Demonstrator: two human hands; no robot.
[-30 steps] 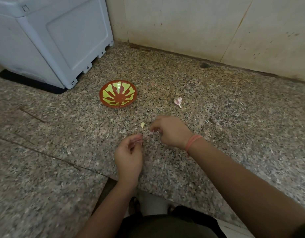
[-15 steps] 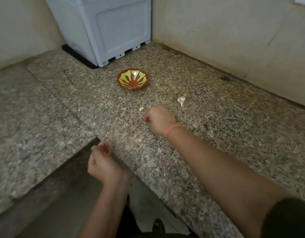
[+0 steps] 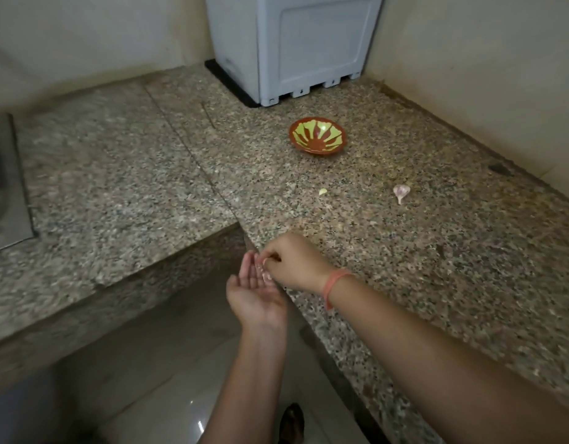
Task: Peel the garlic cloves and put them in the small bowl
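Left hand (image 3: 254, 294) open, cupped below counter (image 3: 436, 251) edge. Right hand (image 3: 294, 261) fingers pinch what looks like garlic skin (image 3: 265, 273) over it. Peeled clove (image 3: 322, 191) and unpeeled clove (image 3: 401, 191) lie on the counter near the small bowl (image 3: 317, 135). Risk: skin misses the palm and drops to the floor.

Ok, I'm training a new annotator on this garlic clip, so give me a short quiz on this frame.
1. True or false: the small bowl already holds a clove.
2. The unpeeled garlic clove lies: A) in the bowl; B) on the granite counter, right of the peeled clove; C) in a palm.
3. Which hand is held open, palm up, at the counter's edge?
Key: 1 false; 2 B; 3 the left hand, under the right hand, which seems to pinch garlic skin.
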